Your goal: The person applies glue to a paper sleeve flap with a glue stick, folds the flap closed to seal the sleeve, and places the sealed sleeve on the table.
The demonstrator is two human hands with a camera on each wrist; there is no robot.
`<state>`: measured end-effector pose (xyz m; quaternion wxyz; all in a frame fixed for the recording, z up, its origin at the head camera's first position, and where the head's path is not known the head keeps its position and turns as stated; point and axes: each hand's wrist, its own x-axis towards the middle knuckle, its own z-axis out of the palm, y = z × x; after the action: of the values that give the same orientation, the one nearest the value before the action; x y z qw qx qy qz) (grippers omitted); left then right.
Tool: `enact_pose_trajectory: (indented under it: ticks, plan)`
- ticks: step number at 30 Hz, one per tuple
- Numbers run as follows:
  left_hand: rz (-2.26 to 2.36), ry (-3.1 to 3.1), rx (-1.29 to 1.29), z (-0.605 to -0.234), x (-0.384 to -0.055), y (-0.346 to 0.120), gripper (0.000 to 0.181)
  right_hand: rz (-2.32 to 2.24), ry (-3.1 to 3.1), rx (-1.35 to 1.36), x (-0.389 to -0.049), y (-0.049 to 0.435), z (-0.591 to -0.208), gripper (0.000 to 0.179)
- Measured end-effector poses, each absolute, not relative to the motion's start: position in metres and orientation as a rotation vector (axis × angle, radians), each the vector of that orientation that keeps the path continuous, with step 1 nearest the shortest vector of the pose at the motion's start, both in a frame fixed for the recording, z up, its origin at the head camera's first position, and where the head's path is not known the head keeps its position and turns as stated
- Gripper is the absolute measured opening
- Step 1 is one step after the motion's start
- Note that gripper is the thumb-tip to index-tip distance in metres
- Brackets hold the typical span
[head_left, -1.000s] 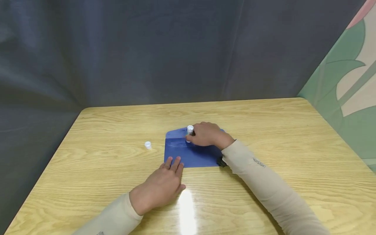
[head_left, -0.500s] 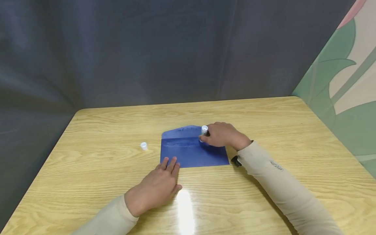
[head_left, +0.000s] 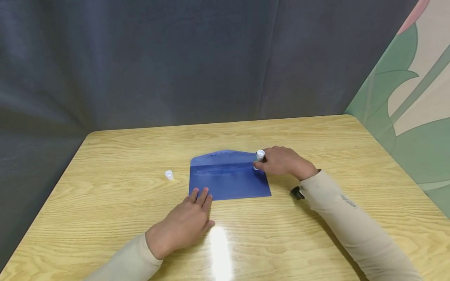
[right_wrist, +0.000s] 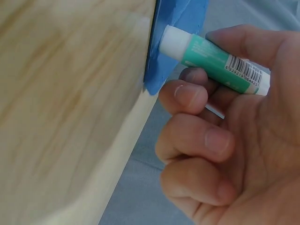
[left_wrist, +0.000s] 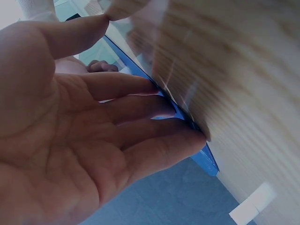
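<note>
A blue envelope (head_left: pixel 228 183) lies on the table with its pointed flap unfolded toward the back; whitish smears run along its fold. My right hand (head_left: pixel 283 160) grips a glue stick (head_left: pixel 259 156), white with a green label (right_wrist: pixel 213 61), thumb and fingers round its barrel. Its white end meets the envelope near the right end of the fold. My left hand (head_left: pixel 183 222) lies flat, straight fingertips (left_wrist: pixel 187 138) resting on the envelope's lower left corner. The small white cap (head_left: pixel 169 175) stands on the table left of the envelope.
The wood-grain table (head_left: pixel 116 203) reaches back to a dark curtain (head_left: pixel 183 66). At the right is a wall covering with a green leaf pattern (head_left: pixel 425 156). A black strap piece (head_left: pixel 297 192) shows under the right wrist.
My right hand has slid the glue stick rightward along the fold, from mid-envelope to its right end. The left hand keeps its place on the corner. The head view has shifted slightly.
</note>
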<state>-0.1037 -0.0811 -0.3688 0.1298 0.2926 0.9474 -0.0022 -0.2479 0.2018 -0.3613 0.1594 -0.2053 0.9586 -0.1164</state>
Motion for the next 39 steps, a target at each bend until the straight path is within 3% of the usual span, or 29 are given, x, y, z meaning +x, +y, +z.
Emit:
enact_pose_trajectory:
  ticks: [39]
  plan:
    - [-0.055,2.806,0.933,-0.369,-0.102,-0.082,0.062,-0.365,2.74,-0.569,-0.236,0.218,-0.358,0.037]
